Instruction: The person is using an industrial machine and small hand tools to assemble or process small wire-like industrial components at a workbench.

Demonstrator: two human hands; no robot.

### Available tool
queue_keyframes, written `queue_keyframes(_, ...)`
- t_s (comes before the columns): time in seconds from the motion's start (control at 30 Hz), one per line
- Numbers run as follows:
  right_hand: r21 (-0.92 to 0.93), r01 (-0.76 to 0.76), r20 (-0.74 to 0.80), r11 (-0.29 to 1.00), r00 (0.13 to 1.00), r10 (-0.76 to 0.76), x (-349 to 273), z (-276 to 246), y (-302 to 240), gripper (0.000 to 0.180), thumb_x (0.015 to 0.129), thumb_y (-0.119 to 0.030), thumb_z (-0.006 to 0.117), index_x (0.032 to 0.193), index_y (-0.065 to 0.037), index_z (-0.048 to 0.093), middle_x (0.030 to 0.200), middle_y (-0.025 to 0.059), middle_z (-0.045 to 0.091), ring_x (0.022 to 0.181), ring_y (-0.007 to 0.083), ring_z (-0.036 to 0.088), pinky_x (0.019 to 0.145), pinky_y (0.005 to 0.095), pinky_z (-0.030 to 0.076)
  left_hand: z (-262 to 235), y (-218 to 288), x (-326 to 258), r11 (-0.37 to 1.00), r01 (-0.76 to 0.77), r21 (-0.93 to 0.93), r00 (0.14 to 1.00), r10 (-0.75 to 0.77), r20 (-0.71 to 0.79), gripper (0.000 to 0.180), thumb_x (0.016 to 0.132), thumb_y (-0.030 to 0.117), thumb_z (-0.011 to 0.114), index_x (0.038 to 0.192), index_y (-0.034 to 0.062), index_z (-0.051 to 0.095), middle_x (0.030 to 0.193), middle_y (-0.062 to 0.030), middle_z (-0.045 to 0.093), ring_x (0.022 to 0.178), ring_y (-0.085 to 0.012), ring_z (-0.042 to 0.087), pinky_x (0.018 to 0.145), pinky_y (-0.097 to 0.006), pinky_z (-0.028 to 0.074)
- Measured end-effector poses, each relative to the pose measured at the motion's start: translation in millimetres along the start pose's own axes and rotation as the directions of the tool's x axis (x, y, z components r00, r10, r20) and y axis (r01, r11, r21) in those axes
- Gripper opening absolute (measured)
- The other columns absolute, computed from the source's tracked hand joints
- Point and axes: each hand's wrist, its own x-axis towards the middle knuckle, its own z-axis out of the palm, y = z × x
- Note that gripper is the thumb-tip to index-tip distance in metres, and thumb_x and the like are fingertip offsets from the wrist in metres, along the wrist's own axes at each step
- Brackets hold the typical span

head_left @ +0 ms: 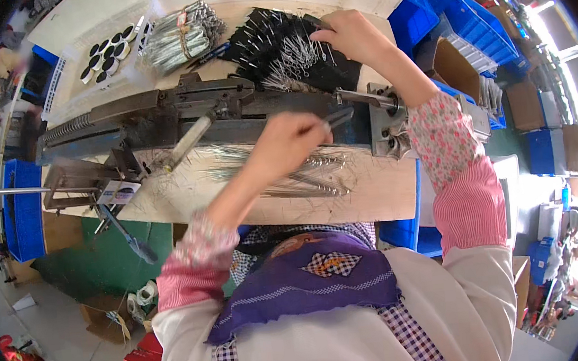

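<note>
My left hand is over the front of a long dark metal bench fixture, its fingers curled closed and slightly blurred. A thin greyish strip shows just beyond its fingertips; whether the fingers hold it is unclear. My right hand reaches to the far side, fingertips pinched together at a heap of thin metal pins with looped ends. What is between those fingertips is too small to make out. The pins lie on a black cloth. Below my right forearm stands a metal clamp block with a rod.
Loose thin metal rods lie along the table's front. Behind the fixture are a bundle of wrapped rods and a white basket holding black-topped cylinders. Blue crates stand at right. A lever handle juts out front left.
</note>
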Motion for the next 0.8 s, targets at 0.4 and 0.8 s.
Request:
queue_keyframes(0.4,0.093,0.535,-0.295,0.839,0.82,-0.49,-50,29,-49,0.013,0.073,-0.008,0.069,0.082,-0.002,0.061,0.074,0.0128,0.06,0.073,0.031,0.061,0.066,0.0383,0.051,-59,29,5,0.153,-0.224,0.962,0.837,0.536,0.11,0.009,0.069,0.008,0.062,0.077,0.0077,0.066,0.078,-0.0014,0.059,0.083,-0.019,0.057,0.069,-0.032,0.049)
queue_keyframes(0.8,0.35,0.477,-0.26,0.806,0.876,-0.405,-24,60,-64,0.019,0.079,-0.019,0.067,0.087,-0.002,0.067,0.085,0.0136,0.066,0.078,0.033,0.063,0.071,0.0389,0.052,-27,-49,-83,-0.055,-0.072,-0.996,0.979,-0.195,-0.06,0.044,0.098,0.037,0.042,0.093,-0.0013,0.064,0.066,-0.004,0.053,0.043,-0.0106,0.04,0.041,-0.024,0.036)
